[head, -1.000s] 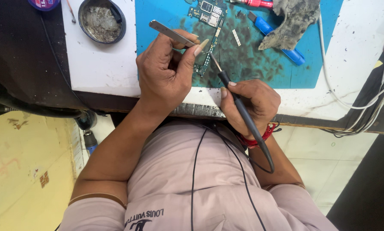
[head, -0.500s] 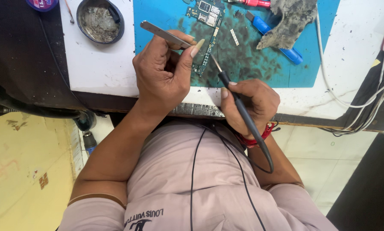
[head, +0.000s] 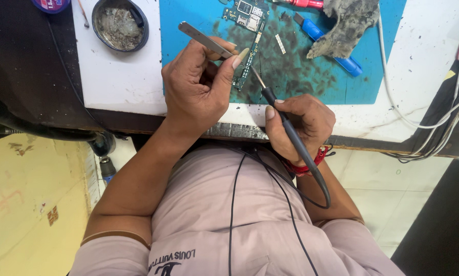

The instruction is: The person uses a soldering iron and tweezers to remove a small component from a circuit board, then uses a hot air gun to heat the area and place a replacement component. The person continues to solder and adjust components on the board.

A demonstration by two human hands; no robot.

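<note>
Your left hand [head: 196, 84] is closed around a pair of metal tweezers [head: 205, 40], pinched between thumb and fingers, with the flat back end of the tool sticking up and to the left past your knuckles; the tips are hidden behind your thumb, so you cannot tell whether they grip anything. Your right hand [head: 302, 122] is wrapped around a black soldering iron [head: 285, 122], held like a pen, and its thin tip comes down beside the lower end of the narrow circuit board [head: 247, 36]. That board lies tilted on the blue work mat [head: 382, 56], running from the top edge of the view down toward your 2 hands, on a patch of mat darkened with grime. The iron's black cable [head: 324, 191] loops down from the handle past your right wrist, which wears a red band [head: 311, 163]. On the mat to the right sit a blue-handled tool [head: 342, 60] and a dirty grey rag [head: 349, 23] (the rag covers part of that tool), with a small pale strip [head: 280, 44] just right of the board. To the left, on the white tabletop [head: 117, 76], stands a round dark tin [head: 120, 23] of greyish residue. White and grey wires [head: 428, 117] trail along the right edge of the table.
</note>
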